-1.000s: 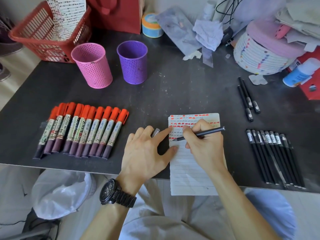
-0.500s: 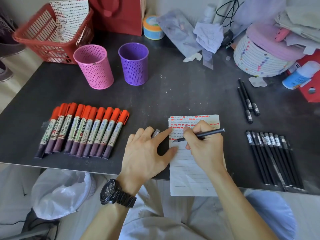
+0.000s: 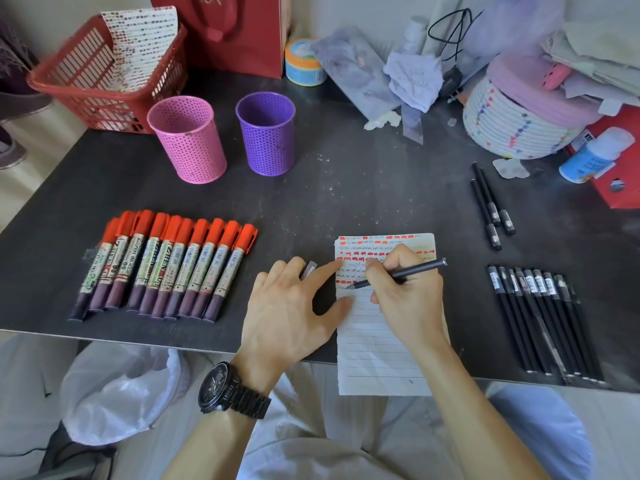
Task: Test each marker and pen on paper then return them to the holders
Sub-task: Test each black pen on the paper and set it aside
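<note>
the right hand (image 3: pixel 410 299) pinches a black pen (image 3: pixel 398 273) with its tip on the paper (image 3: pixel 377 344), while the left hand (image 3: pixel 294 306) lies flat with straight fingers on the paper's left edge. left of the paper lie the markers (image 3: pixel 166 268), right of it the other pens (image 3: pixel 543 320). both holders (image 3: pixel 266 133), beyond the paper, look empty, so i judge returning is not yet begun.
</note>
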